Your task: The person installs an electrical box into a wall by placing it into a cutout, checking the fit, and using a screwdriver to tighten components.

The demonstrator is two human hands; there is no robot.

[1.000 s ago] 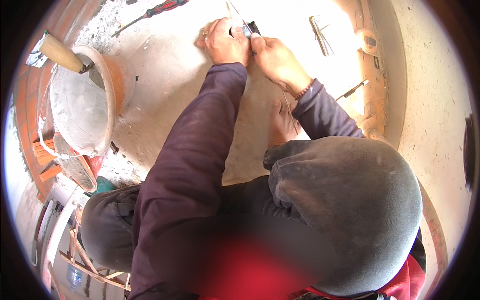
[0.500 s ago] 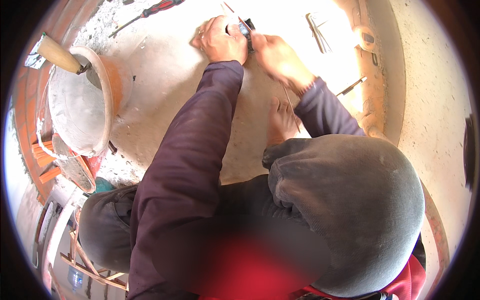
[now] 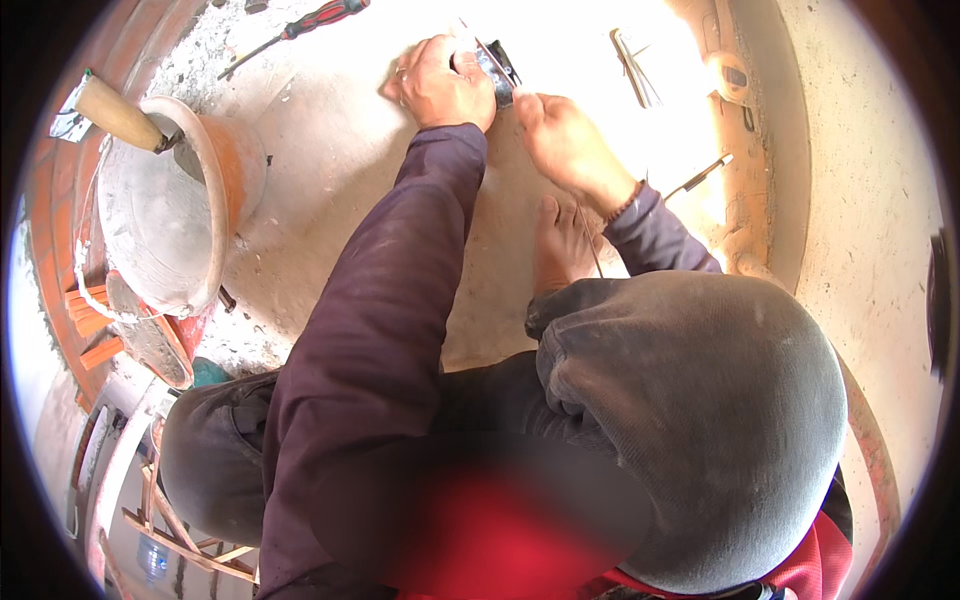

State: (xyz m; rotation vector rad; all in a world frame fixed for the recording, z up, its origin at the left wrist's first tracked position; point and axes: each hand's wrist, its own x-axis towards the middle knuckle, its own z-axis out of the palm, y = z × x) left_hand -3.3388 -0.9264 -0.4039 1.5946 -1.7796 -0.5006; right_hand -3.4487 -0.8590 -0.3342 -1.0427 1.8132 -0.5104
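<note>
My left hand point(image 3: 440, 85) grips a small dark metal-edged box point(image 3: 497, 68) held low over the concrete floor. My right hand point(image 3: 562, 140) sits just right of it, fingers pinched at the box's lower edge on something small that I cannot make out. A thin wire point(image 3: 590, 235) runs down from that hand past my wrist. Both arms wear dark purple sleeves. My bare foot point(image 3: 560, 245) rests on the floor below the hands, and my grey-trousered knee point(image 3: 690, 420) fills the lower right.
An orange bucket point(image 3: 215, 160) crusted with mortar stands at the left, a wooden-handled trowel point(image 3: 115, 112) in it. A red-handled screwdriver point(image 3: 300, 25) lies at the top. Metal strips point(image 3: 632, 65) lie at the upper right beside a raised ledge point(image 3: 760, 150). Red bricks point(image 3: 90, 320) line the left.
Both hands shifted slightly up and to the left with the box; the right hand moved down to the box's lower edge. The bucket and tools stayed put.
</note>
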